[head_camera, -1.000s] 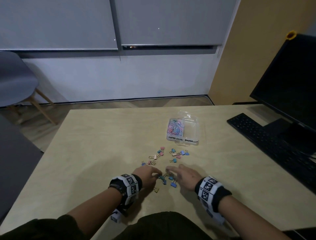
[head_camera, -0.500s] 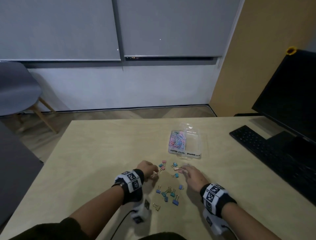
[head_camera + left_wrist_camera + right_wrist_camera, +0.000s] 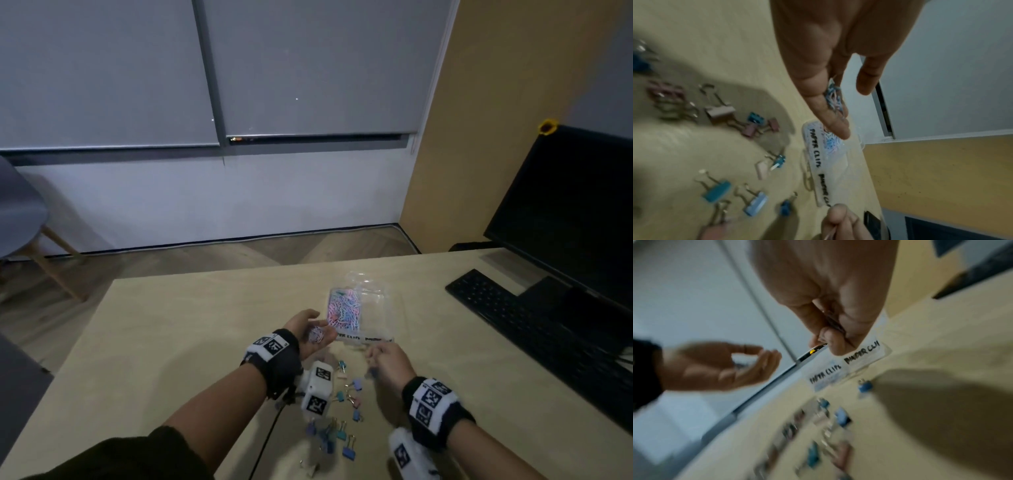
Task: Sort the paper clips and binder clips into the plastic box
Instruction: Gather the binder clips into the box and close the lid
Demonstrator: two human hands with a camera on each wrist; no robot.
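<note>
The clear plastic box (image 3: 380,318) stands mid-table, with pastel paper clips (image 3: 344,306) filling its left compartment; labels (image 3: 817,160) mark the front. My left hand (image 3: 308,334) hovers palm up at the box's near-left corner, cupping a small heap of paper clips (image 3: 833,97). My right hand (image 3: 387,359) hangs just before the box's front edge and pinches a thin clip (image 3: 833,324); I cannot tell which kind. Several coloured binder clips (image 3: 349,394) lie scattered on the table below both wrists.
A black keyboard (image 3: 534,329) and a dark monitor (image 3: 575,212) occupy the table's right side. A grey chair (image 3: 20,212) stands on the floor at the far left. Bare tabletop (image 3: 164,329) stretches left of the hands.
Both hands lifted off the binder-clip pile and moved forward to the box. The left hand turned palm up with paper clips in it. The right hand's fingers closed on a thin clip.
</note>
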